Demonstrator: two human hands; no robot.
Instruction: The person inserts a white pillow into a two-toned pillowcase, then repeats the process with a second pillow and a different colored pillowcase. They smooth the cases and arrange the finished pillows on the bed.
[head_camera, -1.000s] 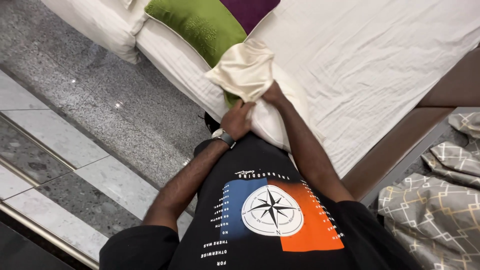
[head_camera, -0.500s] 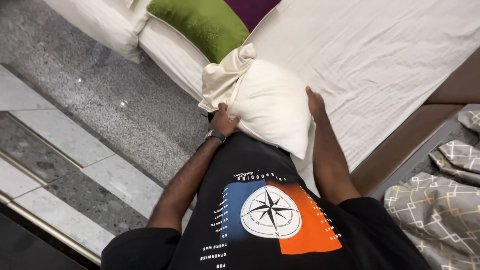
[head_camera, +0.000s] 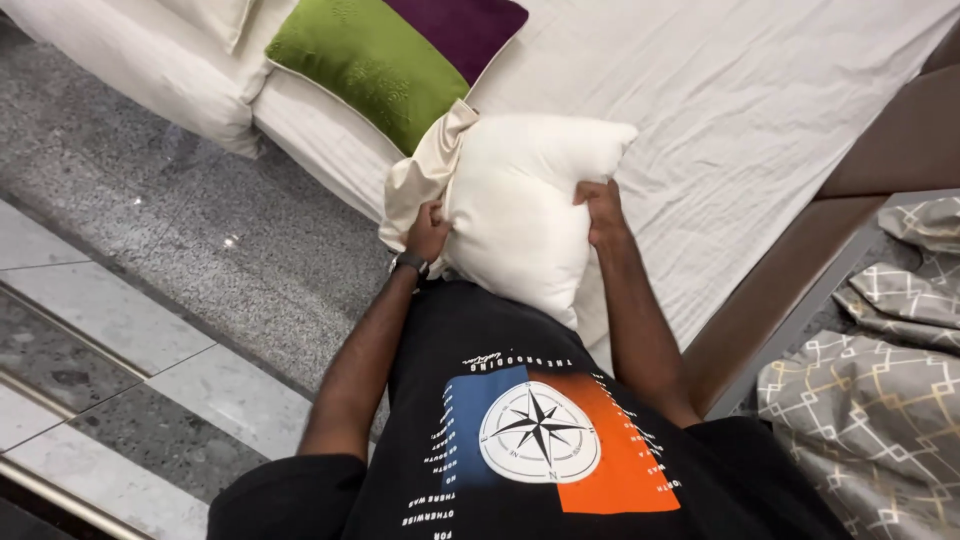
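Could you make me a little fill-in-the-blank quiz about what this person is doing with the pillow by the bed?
1. Both hands grip a white pillow against the person's ____.
2. The left hand wears a ____ at the wrist.
3. Behind the pillow, beside a purple cushion, lies a ____ cushion.
4. The right hand holds the pillow's ____ side.

Missing words: chest; watch; green; right

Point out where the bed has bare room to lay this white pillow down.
Bare white sheet lies right of the white pillow, between the purple cushion and the brown bed frame. The head end is crowded: green cushion and cream pillowcase.
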